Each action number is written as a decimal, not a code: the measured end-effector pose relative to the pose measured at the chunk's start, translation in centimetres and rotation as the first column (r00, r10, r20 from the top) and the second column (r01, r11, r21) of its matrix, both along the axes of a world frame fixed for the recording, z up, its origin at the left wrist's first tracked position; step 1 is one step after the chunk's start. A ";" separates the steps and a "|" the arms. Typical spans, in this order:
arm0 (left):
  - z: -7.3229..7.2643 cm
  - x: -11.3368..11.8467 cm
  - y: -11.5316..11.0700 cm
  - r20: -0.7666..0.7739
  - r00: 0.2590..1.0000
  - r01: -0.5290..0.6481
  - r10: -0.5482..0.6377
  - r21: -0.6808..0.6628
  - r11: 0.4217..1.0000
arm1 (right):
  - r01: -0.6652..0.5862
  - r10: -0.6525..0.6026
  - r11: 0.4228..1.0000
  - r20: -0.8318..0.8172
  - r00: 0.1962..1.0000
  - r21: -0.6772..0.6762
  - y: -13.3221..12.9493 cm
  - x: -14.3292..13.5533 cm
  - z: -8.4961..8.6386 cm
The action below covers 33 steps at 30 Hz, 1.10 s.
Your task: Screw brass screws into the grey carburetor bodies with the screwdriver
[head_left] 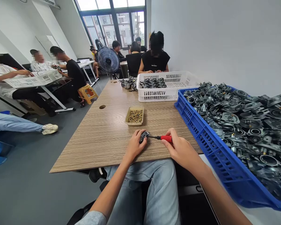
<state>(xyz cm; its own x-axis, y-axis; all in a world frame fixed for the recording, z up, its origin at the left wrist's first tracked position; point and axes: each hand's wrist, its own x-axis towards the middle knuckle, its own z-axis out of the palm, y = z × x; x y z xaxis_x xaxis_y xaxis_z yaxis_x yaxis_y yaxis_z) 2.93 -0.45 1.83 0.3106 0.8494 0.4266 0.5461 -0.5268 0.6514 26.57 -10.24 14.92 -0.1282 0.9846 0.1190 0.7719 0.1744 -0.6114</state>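
Note:
My left hand (136, 144) is closed around a small dark metal carburetor part (144, 137), holding it against the wooden table near its front edge. In my right hand (178, 145) is a screwdriver (166, 138) with a red handle and a black collar. Its shaft points left, and the tip meets the part's right side; the exact contact point is too small to make out. Just beyond my left hand stands a small beige tray (126, 124) holding many little brass pieces (135, 116).
On my right, a blue crate (194, 125) is heaped with metal carburetor bodies (243, 125). Behind the tray stands a white basket (152, 95) with more parts, beside a loose pile (129, 83). A person (155, 59) sits across the table (96, 137); others work at left near a fan (107, 60).

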 end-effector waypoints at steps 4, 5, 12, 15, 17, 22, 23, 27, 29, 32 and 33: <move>0.0 0.0 0.0 -0.006 1.000 -0.006 0.006 0.003 1.000 | 0.030 -0.030 1.000 0.027 0.999 0.001 0.0 0.1 0.0; 0.0 -0.1 0.0 -0.008 1.000 -0.007 0.007 0.004 1.000 | 0.015 -0.015 1.000 0.019 1.000 0.008 0.0 0.1 -0.1; 0.1 -0.1 0.0 -0.002 1.000 0.001 -0.001 0.009 1.000 | -0.106 0.108 0.987 -0.014 0.994 0.119 -0.1 0.5 -0.7; 0.1 -0.1 0.1 -0.009 1.000 0.004 -0.004 0.002 1.000 | -0.082 0.083 0.990 -0.003 0.997 0.116 -0.1 0.3 -0.6; 0.0 -0.1 0.1 -0.012 1.000 0.004 -0.004 0.000 1.000 | -0.038 0.038 0.993 0.003 0.999 0.114 -0.1 0.1 -0.6; 0.0 -0.1 0.1 0.001 1.000 0.004 -0.004 0.004 1.000 | 0.007 -0.008 0.994 0.008 1.000 0.108 -0.1 -0.4 -0.4; 0.1 -0.1 0.1 0.002 1.000 0.003 -0.003 0.003 1.000 | 0.003 -0.003 0.995 0.003 1.000 0.102 -0.2 -0.4 -0.4; 0.1 0.0 0.0 0.005 1.000 -0.007 0.007 -0.002 1.000 | -0.057 0.059 0.996 -0.020 0.998 0.074 -0.4 -0.2 -0.4; 0.1 0.0 0.0 0.006 1.000 -0.006 0.006 -0.005 1.000 | -0.104 0.107 0.992 -0.034 0.994 0.072 -0.5 0.1 -0.4; 0.0 0.0 0.1 0.004 1.000 -0.007 0.007 -0.006 1.000 | -0.138 0.140 0.988 -0.027 0.990 0.070 -0.4 0.3 -0.5; 0.0 0.0 0.1 0.006 1.000 -0.009 0.009 -0.005 1.000 | -0.136 0.138 0.988 -0.019 0.990 0.067 -0.3 0.4 -0.5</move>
<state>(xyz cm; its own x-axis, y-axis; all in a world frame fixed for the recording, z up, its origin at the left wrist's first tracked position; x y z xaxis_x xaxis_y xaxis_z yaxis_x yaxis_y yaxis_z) 2.89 -0.38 1.82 0.3003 0.8543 0.4242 0.5471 -0.5186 0.6571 26.95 -10.55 14.45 -0.2579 0.9478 0.1873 0.7237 0.3179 -0.6126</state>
